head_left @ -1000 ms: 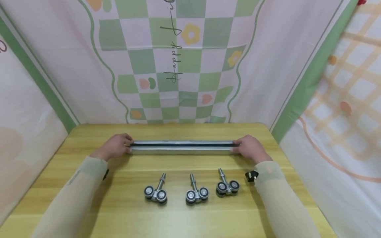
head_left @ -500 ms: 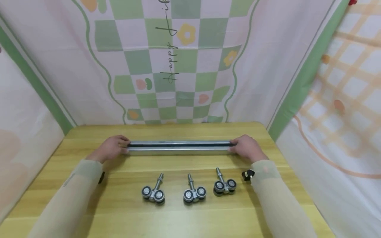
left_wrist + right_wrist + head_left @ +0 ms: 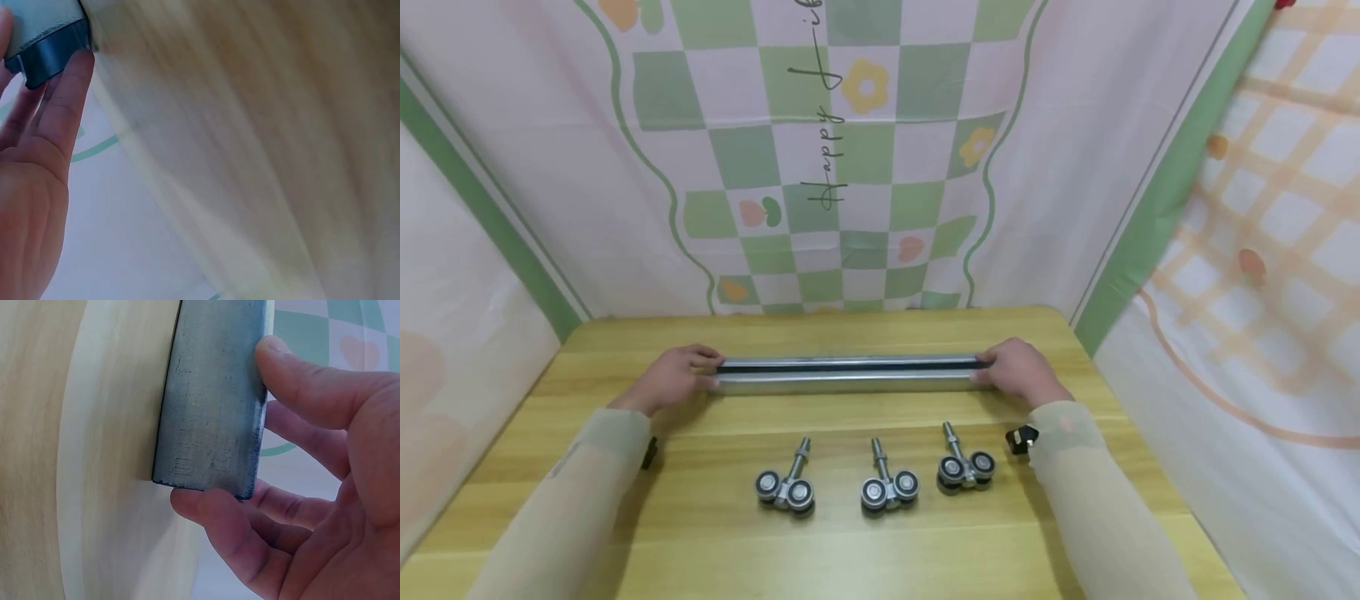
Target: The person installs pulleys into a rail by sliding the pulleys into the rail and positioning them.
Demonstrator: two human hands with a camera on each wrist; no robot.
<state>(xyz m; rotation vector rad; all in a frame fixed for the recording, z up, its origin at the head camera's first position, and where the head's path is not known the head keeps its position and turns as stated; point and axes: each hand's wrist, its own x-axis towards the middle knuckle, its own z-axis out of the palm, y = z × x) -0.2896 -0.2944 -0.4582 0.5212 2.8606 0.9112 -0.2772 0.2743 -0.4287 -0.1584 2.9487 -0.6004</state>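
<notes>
holding a slotted metal rail at both ends

the metal rail [image 3: 846, 381] lies crosswise over the far half of the wooden table [image 3: 880, 560], its dark slot running lengthwise and facing up. whether its underside bears fully on the table cannot be told.

left hand [image 3: 670, 381]: pinches the left end of the rail, thumb on the near side and fingers on the far side. the left wrist view shows a fingertip against the end edge; part of the hand lies outside that view.

right hand [image 3: 1022, 369]: pinches the right end of the rail, thumb on the near side. the right wrist view shows another finger bent against the end edge.

three roller assemblies stand in a row on the table, nearer than the rail and well apart from both hands: the left roller assembly [image 3: 785, 491], the middle roller assembly [image 3: 890, 492] and the right roller assembly [image 3: 967, 474]. each carries dark-rimmed wheels and a threaded stem with a nut. all stems point to the far side; the left one slants rightward, the other two slightly leftward. the right unit sits a little farther back.

beige sleeves [image 3: 1108, 508] cover both forearms. behind the far edge of the table hangs a green-and-white checked cloth [image 3: 730, 87].
</notes>
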